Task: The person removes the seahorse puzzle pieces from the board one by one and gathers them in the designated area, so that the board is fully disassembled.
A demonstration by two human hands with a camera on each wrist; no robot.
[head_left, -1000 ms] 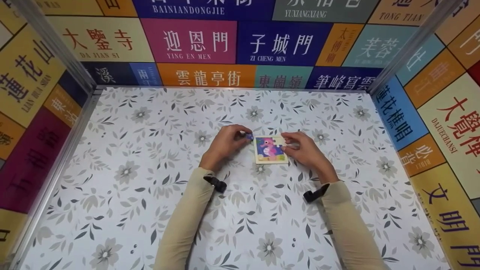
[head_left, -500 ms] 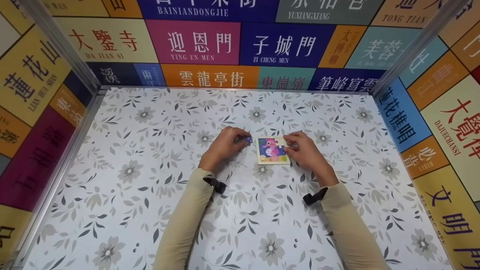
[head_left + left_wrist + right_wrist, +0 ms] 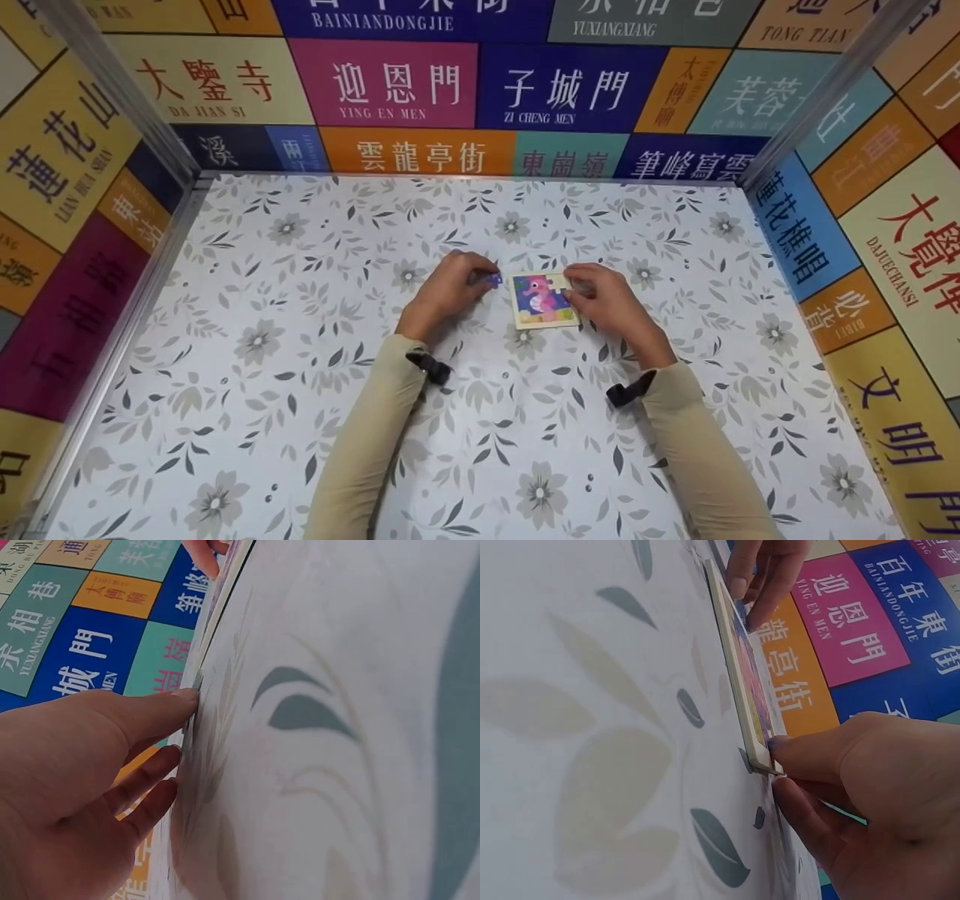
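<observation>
Toward far edge of surface, seahorse puzzle; left hand pinching purple piece beside it, right hand gripping its right edge.

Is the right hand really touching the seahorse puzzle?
Touching. The right wrist view shows it: the right hand pinches the puzzle by one corner.

Head view is evenly, brightly lit; faint shadows are thrown on the tabletop beside both sleeves; detail on the puzzle board is left soft. Wall panels are stretched by the wide lens towards 10 and 2 o'clock. Wrist views are dimmer, greyer; close leaf print is blurred at 3 o'clock (left), 9 (right).
</observation>
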